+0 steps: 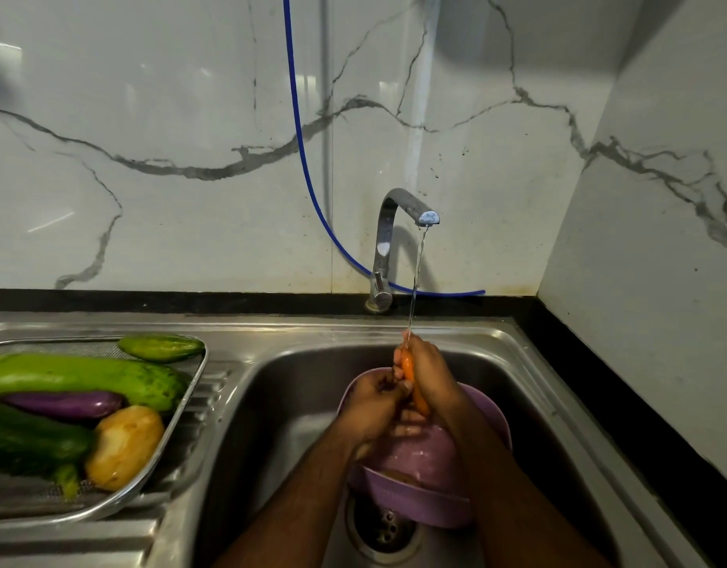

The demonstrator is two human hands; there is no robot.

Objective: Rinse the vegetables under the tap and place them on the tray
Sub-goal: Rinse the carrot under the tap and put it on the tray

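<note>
Over the steel sink [538, 362], above a purple basin [415, 498], the left hand [374, 407] and right hand [429, 373] both curl their fingers around an orange carrot [411, 377], held upright under the thin stream from the chrome tap [394, 223]. To the left, the mesh tray [189, 403] holds a potato [124, 444], a purple eggplant [62, 403] and green vegetables.

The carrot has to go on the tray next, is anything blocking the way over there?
Nothing visible blocks the way. Both hands, left hand and right hand, hold the carrot under the tap. Between it and the tray lies only the low sink edge. The tray is crowded with vegetables, though.
</note>
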